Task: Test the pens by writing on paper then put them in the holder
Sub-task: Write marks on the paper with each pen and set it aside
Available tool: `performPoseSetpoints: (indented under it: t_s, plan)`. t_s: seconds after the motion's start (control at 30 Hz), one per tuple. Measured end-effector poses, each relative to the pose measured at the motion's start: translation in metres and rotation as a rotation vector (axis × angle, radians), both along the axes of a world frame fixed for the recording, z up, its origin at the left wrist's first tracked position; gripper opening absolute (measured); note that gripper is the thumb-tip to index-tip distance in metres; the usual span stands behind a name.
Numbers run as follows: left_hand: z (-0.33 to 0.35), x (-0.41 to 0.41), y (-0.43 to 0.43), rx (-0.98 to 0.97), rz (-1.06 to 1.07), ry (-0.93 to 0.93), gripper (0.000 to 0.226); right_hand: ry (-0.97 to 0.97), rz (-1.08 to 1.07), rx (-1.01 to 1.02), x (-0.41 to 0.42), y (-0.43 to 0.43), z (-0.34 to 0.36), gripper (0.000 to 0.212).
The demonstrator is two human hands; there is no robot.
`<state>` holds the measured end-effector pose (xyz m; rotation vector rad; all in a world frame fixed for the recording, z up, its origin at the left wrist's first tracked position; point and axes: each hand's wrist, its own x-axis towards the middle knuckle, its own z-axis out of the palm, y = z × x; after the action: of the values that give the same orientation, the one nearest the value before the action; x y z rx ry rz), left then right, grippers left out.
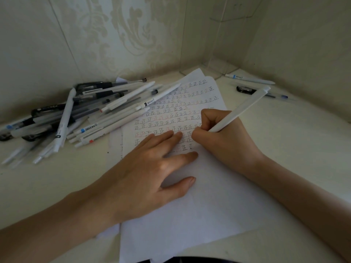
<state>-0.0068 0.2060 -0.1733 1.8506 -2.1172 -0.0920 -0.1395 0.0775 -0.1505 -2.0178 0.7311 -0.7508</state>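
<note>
A white sheet of paper (199, 205) lies on the pale desk, its upper half filled with rows of small written characters in black and red. My right hand (222, 135) grips a white pen (241, 109) in a writing hold, its tip down on the paper at the lowest written row. My left hand (152, 171) rests flat on the sheet with fingers spread, just left of the pen tip. A big heap of white, grey and black pens (76, 114) lies to the left, some overlapping the paper's top edge. No holder is in view.
Two pens lie at the far right near the wall corner: a white one with a blue band (250, 79) and a black-capped clear one (262, 93). Patterned walls close the desk at the back and right. More sheets lie under the top paper.
</note>
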Motion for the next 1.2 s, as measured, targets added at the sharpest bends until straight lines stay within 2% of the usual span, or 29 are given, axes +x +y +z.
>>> performPoseSetpoints:
  t_s: [0.37,0.43,0.53,0.57,0.63,0.67,0.77,0.83,0.93,1.1,1.2]
  plan:
    - [0.001,0.002,0.0,-0.075,-0.007,0.044,0.048,-0.015,-0.062,0.052,-0.003,-0.001,0.006,0.036]
    - [0.005,0.004,-0.001,-0.168,0.045,0.146,0.043,-0.012,-0.072,0.063,-0.008,-0.008,0.01,0.031]
    - [0.01,0.007,0.0,-0.207,0.12,0.399,0.045,0.015,-0.058,-0.042,-0.018,-0.024,0.011,0.009]
    - [0.011,0.007,0.0,-0.191,0.117,0.421,0.05,0.02,-0.036,-0.068,-0.019,-0.028,0.011,0.019]
    - [0.012,0.007,0.002,-0.159,0.065,0.382,0.061,-0.038,0.024,-0.009,-0.019,-0.029,0.012,0.042]
    - [0.013,0.006,0.002,-0.154,0.019,0.34,0.065,-0.086,0.066,0.059,-0.019,-0.027,0.013,0.045]
    - [0.012,0.005,0.0,-0.17,-0.105,0.255,0.065,-0.199,0.187,0.274,-0.015,-0.017,0.014,0.037]
    - [0.011,0.006,-0.002,-0.18,-0.13,0.292,0.056,-0.222,0.215,0.328,-0.012,-0.013,0.012,0.033]
    - [0.01,0.008,-0.002,-0.194,-0.14,0.343,0.052,-0.238,0.232,0.353,-0.009,-0.01,0.01,0.032]
    - [0.013,0.004,0.001,-0.31,-0.238,0.177,0.058,-0.238,0.257,0.353,-0.009,-0.005,0.01,0.029]
    - [0.017,0.004,0.001,-0.329,-0.257,0.167,0.066,-0.23,0.256,0.334,-0.008,-0.004,0.01,0.027]
